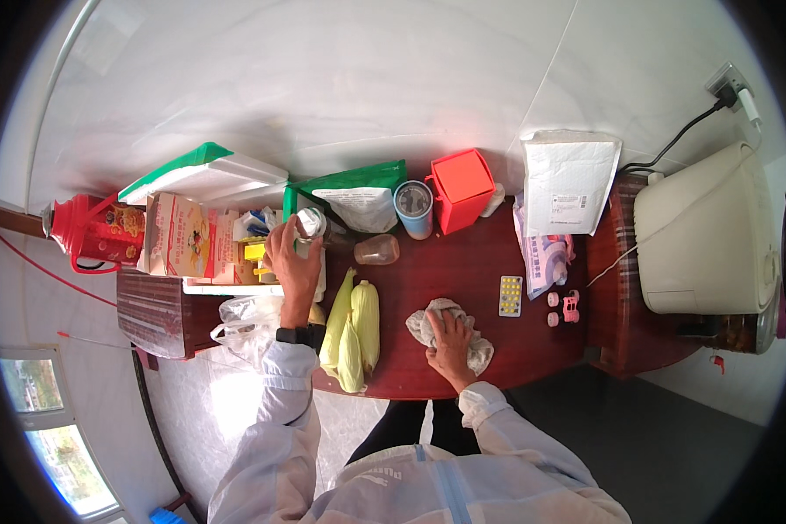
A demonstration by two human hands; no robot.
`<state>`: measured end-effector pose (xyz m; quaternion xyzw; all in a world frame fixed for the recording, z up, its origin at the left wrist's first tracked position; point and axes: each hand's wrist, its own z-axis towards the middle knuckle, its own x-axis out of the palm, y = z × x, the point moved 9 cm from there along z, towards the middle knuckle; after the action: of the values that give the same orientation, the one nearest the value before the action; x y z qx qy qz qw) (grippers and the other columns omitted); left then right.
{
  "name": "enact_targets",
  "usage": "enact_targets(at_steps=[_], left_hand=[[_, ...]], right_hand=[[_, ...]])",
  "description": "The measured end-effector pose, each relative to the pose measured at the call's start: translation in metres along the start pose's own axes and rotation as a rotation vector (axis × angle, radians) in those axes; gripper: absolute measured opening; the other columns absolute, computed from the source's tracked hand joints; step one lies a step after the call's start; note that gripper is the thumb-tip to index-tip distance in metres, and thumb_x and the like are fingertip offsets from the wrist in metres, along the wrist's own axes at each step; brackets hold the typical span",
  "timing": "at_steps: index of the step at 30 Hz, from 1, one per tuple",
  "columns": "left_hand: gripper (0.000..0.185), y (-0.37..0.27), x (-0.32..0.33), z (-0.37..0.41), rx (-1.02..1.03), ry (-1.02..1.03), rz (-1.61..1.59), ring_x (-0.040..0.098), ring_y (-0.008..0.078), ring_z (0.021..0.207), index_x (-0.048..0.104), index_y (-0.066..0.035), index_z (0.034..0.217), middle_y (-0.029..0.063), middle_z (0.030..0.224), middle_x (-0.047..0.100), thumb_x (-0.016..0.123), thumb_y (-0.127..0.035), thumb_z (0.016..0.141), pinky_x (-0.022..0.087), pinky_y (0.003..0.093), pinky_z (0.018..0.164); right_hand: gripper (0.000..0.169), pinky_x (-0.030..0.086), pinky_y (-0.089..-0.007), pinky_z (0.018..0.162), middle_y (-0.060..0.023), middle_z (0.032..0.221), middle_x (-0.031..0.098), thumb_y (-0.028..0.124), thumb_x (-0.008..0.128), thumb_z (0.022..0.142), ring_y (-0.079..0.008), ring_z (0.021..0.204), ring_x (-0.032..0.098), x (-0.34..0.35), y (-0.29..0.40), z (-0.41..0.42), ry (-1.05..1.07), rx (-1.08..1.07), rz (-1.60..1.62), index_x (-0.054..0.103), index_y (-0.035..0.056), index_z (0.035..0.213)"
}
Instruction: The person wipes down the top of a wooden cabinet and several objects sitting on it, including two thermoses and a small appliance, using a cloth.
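My left hand (295, 265) reaches over the front right part of a box of packages, its thumb and fingers at the white lid of a clear jar (312, 223). My right hand (450, 347) rests on a crumpled greyish cloth (481, 352) on the dark red table (419, 383). Between the hands lie several ears of corn in green husks (365, 321). A small brownish glass jar (376, 249) lies on its side behind the corn. To the right of the cloth is a blister pack of yellow pills (510, 296).
Along the wall stand a green-and-white pouch (360, 200), a blue tumbler (414, 209), a red box (462, 190) and a white padded envelope (568, 183). A pink toy (570, 306) lies at right, near a cream appliance (704, 236). A red thermos (98, 232) stands far left.
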<state>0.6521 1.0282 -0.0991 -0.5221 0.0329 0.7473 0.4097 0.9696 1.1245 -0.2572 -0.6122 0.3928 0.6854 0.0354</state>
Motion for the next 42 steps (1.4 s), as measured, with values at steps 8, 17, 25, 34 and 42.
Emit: enact_targets(at_steps=[8, 17, 25, 34, 42], left_hand=[[0.086, -0.014, -0.018, 0.007, -0.046, -0.049, 0.05, 0.043, 0.0324, 0.121, 0.045, -0.011, 0.139, 0.0102, 0.124, 0.054, 0.083, -0.027, 0.064, 0.032, 0.049, 0.1], [0.064, -0.018, -0.022, 0.018, -0.086, 0.035, -0.302, 0.053, 0.0259, 0.108, 0.054, -0.002, 0.129, 0.0092, 0.114, 0.062, 0.079, -0.023, 0.074, 0.038, 0.0385, 0.093], [0.047, -0.013, 0.004, -0.056, -0.697, 0.381, -1.102, 0.054, 0.0108, 0.092, 0.058, -0.001, 0.124, 0.003, 0.103, 0.062, 0.057, -0.038, 0.095, 0.042, 0.0251, 0.08], [0.053, -0.052, 0.031, -0.077, -0.587, 0.762, -1.257, 0.053, 0.0158, 0.113, 0.049, 0.001, 0.135, 0.0092, 0.125, 0.058, 0.067, -0.02, 0.09, 0.04, 0.029, 0.099], [0.061, -0.086, 0.021, -0.064, -0.31, 0.939, -1.151, 0.051, 0.015, 0.113, 0.053, -0.004, 0.133, 0.0039, 0.122, 0.055, 0.078, -0.012, 0.078, 0.039, 0.03, 0.099]], right_hand=[[0.029, 0.039, -0.054, 0.086, -0.0084, 0.109, 0.058, 0.017, 0.068, 0.072, -0.028, 0.106, 0.055, -0.034, 0.066, 0.081, 0.392, 0.198, 0.147, 0.068, 0.013, 0.101], [0.029, 0.036, -0.0476, 0.089, -0.0082, 0.111, 0.054, 0.016, 0.06, 0.08, -0.0263, 0.108, 0.049, 0.019, 0.111, 0.196, -0.2, -0.315, -0.212, 0.065, 0.0091, 0.108], [0.075, 0.041, -0.0487, 0.089, -0.0153, 0.116, 0.048, 0.013, 0.079, 0.062, -0.0351, 0.107, 0.048, 0.008, 0.076, 0.16, -0.125, -0.108, 0.287, 0.047, 0.0074, 0.129], [0.071, 0.045, -0.0422, 0.089, -0.0178, 0.114, 0.047, 0.013, 0.076, 0.065, -0.0354, 0.105, 0.05, -0.109, 0.111, 0.099, -0.126, -0.275, 0.675, 0.048, 0.0047, 0.13], [0.075, 0.045, -0.0385, 0.091, -0.0157, 0.117, 0.052, 0.012, 0.079, 0.066, -0.0286, 0.105, 0.055, -0.13, 0.094, 0.095, 0.084, -0.263, 0.818, 0.047, 0.0037, 0.133]])
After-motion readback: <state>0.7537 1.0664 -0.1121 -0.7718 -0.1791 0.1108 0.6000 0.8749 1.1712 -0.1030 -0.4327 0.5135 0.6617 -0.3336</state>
